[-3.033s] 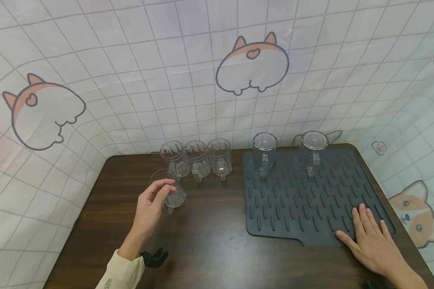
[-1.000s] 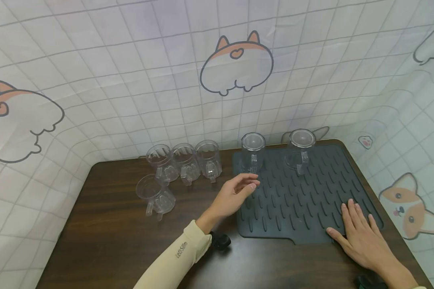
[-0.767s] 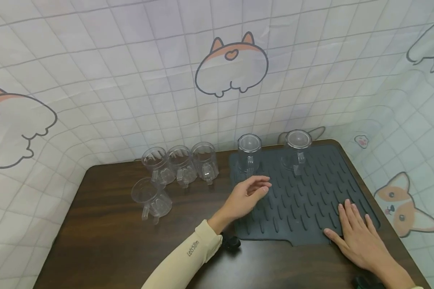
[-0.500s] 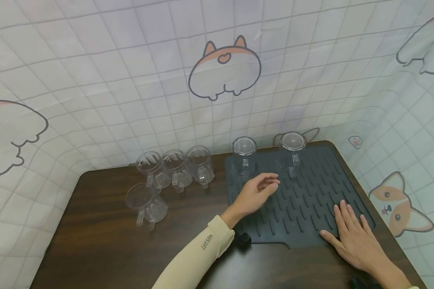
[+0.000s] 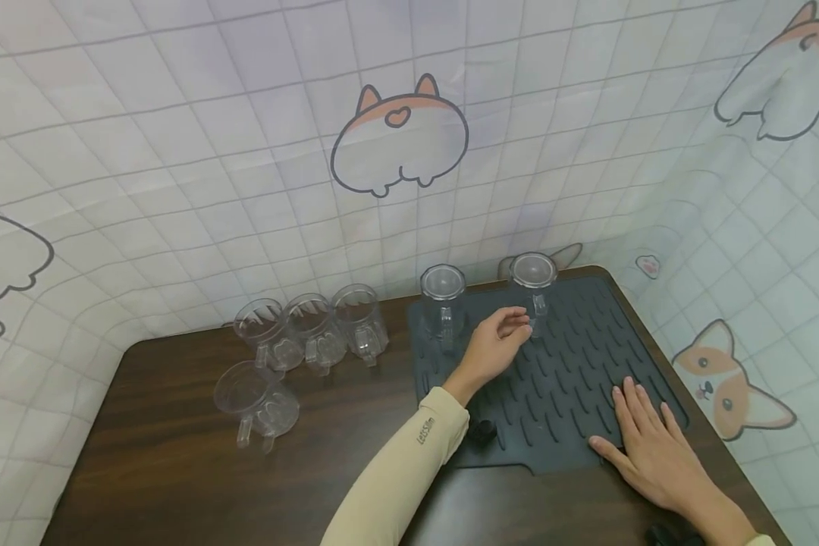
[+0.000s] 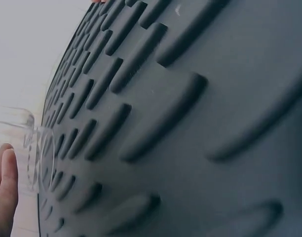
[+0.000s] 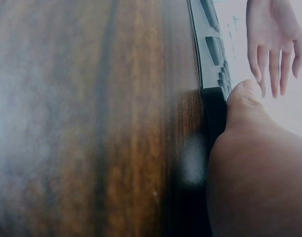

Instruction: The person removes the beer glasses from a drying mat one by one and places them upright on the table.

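Above the dark ribbed drying mat [image 5: 573, 387], my left hand [image 5: 494, 345] hovers with relaxed, slightly bent fingers. It holds nothing. Its fingertips are nearest the right-hand upside-down glass mug [image 5: 534, 284], whose handle faces the front; in the left wrist view this mug [image 6: 22, 123] appears just past the fingers. A second upside-down glass mug [image 5: 444, 292] stands on the mat to the left of it. My right hand [image 5: 655, 455] lies flat with spread fingers on the mat's front right edge. In the right wrist view, the thumb [image 7: 245, 106] rests at the mat's rim.
On the dark wooden table [image 5: 177, 470], three glass mugs [image 5: 314, 326] stand mouth-up in a row at the back left. Another mouth-up glass mug [image 5: 259, 402] stands in front of them. A tile-patterned cloth [image 5: 259, 152] with cartoon dogs encloses the back and sides.
My left hand has moved right, from beside the front-left mug to over the mat near the right-hand mug. The right hand stays on the mat. The head view has turned right.
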The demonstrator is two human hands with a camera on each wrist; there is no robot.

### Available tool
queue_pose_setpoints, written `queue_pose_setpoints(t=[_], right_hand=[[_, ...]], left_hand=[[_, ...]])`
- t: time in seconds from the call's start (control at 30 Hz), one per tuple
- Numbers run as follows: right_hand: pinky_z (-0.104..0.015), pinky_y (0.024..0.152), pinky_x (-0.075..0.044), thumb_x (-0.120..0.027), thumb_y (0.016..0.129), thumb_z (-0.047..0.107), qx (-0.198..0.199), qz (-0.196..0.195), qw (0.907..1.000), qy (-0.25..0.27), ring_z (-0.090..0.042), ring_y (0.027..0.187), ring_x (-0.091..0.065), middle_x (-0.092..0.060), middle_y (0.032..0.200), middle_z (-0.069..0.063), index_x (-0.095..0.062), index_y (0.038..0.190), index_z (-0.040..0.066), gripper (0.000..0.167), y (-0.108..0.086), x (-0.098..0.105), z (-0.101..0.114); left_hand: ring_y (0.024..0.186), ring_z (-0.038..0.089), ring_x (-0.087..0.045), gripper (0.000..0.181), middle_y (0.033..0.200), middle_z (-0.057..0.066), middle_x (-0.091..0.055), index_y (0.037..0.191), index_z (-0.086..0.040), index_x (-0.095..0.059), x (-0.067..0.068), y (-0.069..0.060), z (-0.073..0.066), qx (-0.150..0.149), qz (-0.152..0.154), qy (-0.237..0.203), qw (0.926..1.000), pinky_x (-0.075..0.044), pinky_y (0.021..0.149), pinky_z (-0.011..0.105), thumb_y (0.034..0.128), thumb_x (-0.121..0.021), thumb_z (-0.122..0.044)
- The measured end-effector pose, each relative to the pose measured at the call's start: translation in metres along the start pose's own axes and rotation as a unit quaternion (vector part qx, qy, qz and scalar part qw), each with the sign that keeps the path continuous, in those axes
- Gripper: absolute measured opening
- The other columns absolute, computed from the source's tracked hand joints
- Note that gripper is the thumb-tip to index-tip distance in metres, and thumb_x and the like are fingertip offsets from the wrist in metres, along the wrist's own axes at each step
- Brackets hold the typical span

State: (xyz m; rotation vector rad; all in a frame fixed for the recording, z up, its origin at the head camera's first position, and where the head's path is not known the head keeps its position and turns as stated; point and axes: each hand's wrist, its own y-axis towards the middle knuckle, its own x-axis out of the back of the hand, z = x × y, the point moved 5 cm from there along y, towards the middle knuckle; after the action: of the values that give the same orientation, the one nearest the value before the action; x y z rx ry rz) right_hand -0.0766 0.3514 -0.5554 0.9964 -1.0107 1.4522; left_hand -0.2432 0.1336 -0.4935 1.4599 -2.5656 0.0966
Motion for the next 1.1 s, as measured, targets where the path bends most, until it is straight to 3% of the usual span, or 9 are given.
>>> queue_pose_setpoints(t=[0.23, 0.63, 0.93, 1.1], right_hand=[[-0.057, 0.129, 0.019, -0.047, 0.104, 0.060, 0.001, -0.003, 1.0000, 0.002, -0.047, 0.161, -0.004, -0.001, 0.173, -0.027, -0.008, 0.164, -0.002, 0.094, 0.002, 0.003, 0.002], [-0.057, 0.129, 0.017, -0.047, 0.104, 0.062, -0.005, -0.010, 0.9999, -0.009, -0.044, 0.162, -0.004, -0.005, 0.173, -0.027, -0.010, 0.164, -0.002, 0.095, 0.002, 0.003, 0.000], [-0.055, 0.130, 0.017, -0.047, 0.105, 0.060, -0.001, -0.020, 0.9998, -0.004, -0.043, 0.162, -0.005, -0.006, 0.173, -0.026, -0.013, 0.164, -0.002, 0.092, 0.003, 0.006, 0.000], [-0.056, 0.130, 0.016, -0.047, 0.104, 0.060, -0.004, -0.020, 0.9998, -0.001, -0.044, 0.162, -0.006, -0.007, 0.173, -0.027, -0.015, 0.163, -0.003, 0.092, 0.002, 0.004, -0.001]], left_hand=[[0.139, 0.026, -0.059, 0.046, 0.150, 0.014, -0.059, 0.151, -0.012, -0.050, -0.010, 0.012, 0.001, 0.003, 0.002, -0.035, 0.9994, -0.053, 0.109, 0.033, 0.1078, -0.055, -0.024], [0.137, 0.027, -0.061, 0.039, 0.145, 0.015, -0.062, 0.145, -0.006, -0.055, -0.025, 0.016, 0.002, -0.012, 0.008, -0.065, 0.9978, -0.054, 0.105, 0.024, 0.1060, -0.057, -0.013], [0.122, 0.022, -0.069, 0.023, 0.129, 0.012, -0.071, 0.125, -0.007, -0.067, -0.024, 0.020, 0.002, -0.014, -0.055, -0.065, 0.9963, -0.056, 0.097, 0.019, 0.1033, -0.061, -0.007], [0.118, 0.020, -0.071, 0.018, 0.124, 0.013, -0.072, 0.119, -0.006, -0.067, -0.024, 0.019, 0.000, -0.006, -0.061, -0.073, 0.9954, -0.056, 0.097, 0.018, 0.1023, -0.061, -0.005]])
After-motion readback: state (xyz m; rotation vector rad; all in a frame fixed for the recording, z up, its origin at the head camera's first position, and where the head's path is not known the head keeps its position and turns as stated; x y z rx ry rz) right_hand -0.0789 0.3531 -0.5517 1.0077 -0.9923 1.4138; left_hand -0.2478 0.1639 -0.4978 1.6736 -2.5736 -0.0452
